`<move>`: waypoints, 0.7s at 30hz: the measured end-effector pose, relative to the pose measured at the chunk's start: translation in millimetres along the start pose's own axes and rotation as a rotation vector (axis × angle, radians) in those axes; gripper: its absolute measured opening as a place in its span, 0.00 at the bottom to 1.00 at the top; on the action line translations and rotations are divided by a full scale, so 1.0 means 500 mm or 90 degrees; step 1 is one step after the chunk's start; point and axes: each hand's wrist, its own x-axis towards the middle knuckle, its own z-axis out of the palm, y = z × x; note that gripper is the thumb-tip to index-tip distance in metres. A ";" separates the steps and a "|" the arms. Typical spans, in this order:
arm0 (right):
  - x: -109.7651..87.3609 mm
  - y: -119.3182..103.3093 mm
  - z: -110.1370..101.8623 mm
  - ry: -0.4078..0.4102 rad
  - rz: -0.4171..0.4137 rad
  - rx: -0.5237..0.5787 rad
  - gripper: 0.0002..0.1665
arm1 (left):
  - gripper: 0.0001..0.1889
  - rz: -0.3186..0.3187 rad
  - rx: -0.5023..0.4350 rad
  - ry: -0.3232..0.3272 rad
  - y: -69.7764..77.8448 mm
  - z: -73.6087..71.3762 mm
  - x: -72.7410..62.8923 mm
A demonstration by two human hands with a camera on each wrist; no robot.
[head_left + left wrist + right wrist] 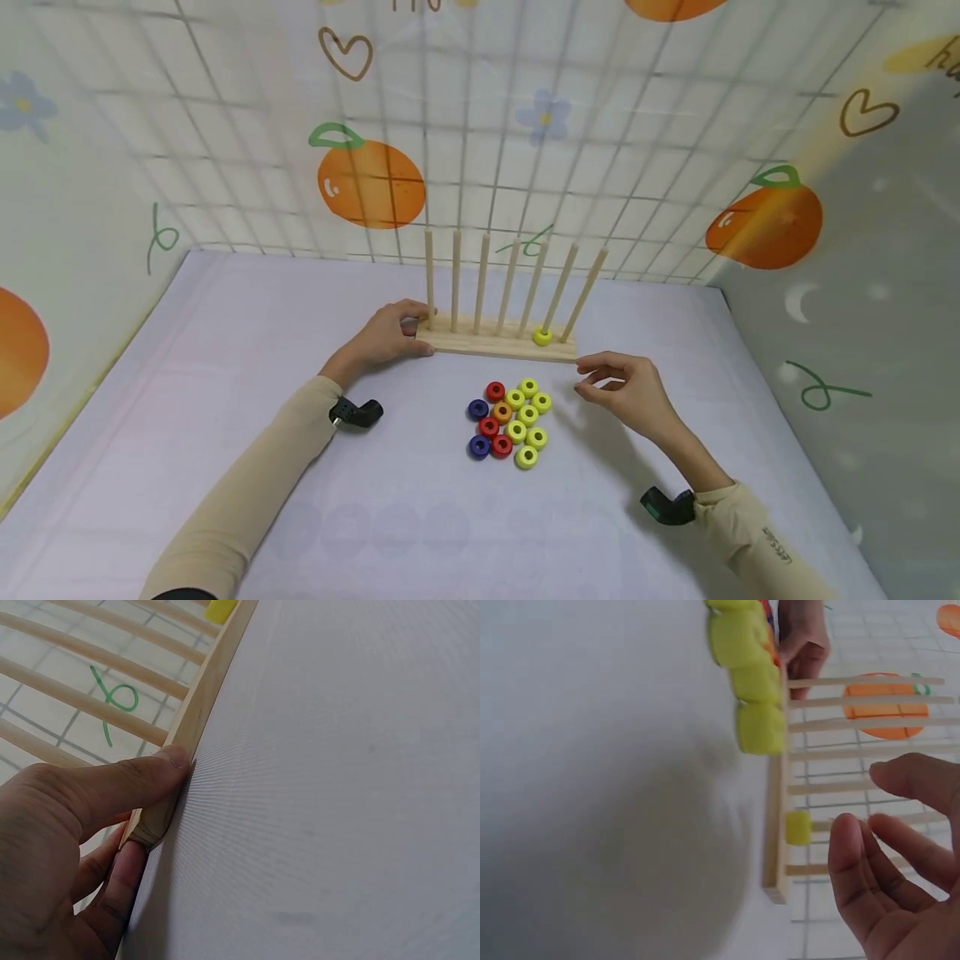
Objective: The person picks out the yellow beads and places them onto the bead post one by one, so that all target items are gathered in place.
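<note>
A wooden peg rack (480, 343) with several upright pegs stands on the white table. My left hand (382, 335) grips its left end; in the left wrist view the thumb (142, 784) lies on the front edge and other fingers are behind and under the end. One yellow bead (542, 337) sits at the bottom of the second peg from the right. Just off the rack's right end is my right hand (630, 390), fingers loosely bent and the thumb apart from them, holding nothing. In front of the rack lie several yellow beads (528, 415), red beads (489, 427), two blue beads (477, 409) and an orange bead (502, 412).
Behind the rack rises a printed sheet (472, 150) over a wire grid, with another sheet (840, 400) along the right side. White tabletop (405, 500) extends on both sides of the beads and toward me. A black device (667, 506) is strapped at each wrist.
</note>
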 end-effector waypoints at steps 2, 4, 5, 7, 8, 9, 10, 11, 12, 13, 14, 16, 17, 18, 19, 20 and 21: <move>-0.003 0.008 0.012 -0.011 0.009 0.014 0.20 | 0.39 -0.001 0.006 0.004 0.000 0.000 -0.001; -0.006 0.014 0.025 -0.023 0.019 0.023 0.20 | 0.39 -0.001 0.009 0.006 0.001 -0.001 -0.001; -0.008 0.017 0.031 -0.030 0.024 0.026 0.20 | 0.39 0.000 0.010 0.006 0.001 -0.001 -0.002; -0.011 0.019 0.043 -0.041 0.033 0.029 0.19 | 0.39 0.000 0.013 0.008 0.002 -0.002 -0.001; -0.013 0.020 0.048 -0.046 0.036 0.030 0.19 | 0.39 0.001 0.013 0.008 0.002 -0.002 -0.001; -0.015 0.021 0.052 -0.051 0.035 0.033 0.19 | 0.39 0.001 0.015 0.008 0.001 -0.002 0.000; -0.016 0.021 0.056 -0.055 0.038 0.034 0.19 | 0.39 0.002 0.019 0.008 0.001 -0.002 0.000; -0.017 0.021 0.060 -0.058 0.037 0.034 0.19 | 0.39 0.003 0.021 0.008 0.001 -0.002 0.000; -0.018 0.022 0.064 -0.061 0.036 0.034 0.19 | 0.40 0.002 0.023 0.008 0.001 -0.002 0.000; -0.019 0.022 0.068 -0.064 0.035 0.033 0.18 | 0.40 0.002 0.024 0.009 0.001 -0.002 0.000; -0.019 0.022 0.071 -0.067 0.035 0.031 0.19 | 0.40 0.001 0.024 0.008 0.001 -0.002 0.000; -0.019 0.022 0.077 -0.072 0.036 0.025 0.19 | 0.40 0.001 0.025 0.008 0.000 -0.001 0.000; -0.019 0.020 0.080 -0.076 0.037 0.025 0.19 | 0.40 -0.001 0.023 0.009 0.001 -0.001 -0.001; -0.019 0.017 0.083 -0.080 0.038 0.024 0.19 | 0.39 -0.001 0.021 0.009 0.001 -0.001 -0.001; -0.019 0.013 0.085 -0.084 0.038 0.023 0.19 | 0.39 0.001 0.018 0.008 0.001 -0.001 -0.001; -0.020 0.006 0.087 -0.088 0.038 0.022 0.19 | 0.39 0.003 0.017 0.007 0.001 0.000 -0.001; -0.021 -0.002 0.088 -0.091 0.037 0.021 0.19 | 0.39 0.005 0.016 0.006 0.001 0.000 -0.001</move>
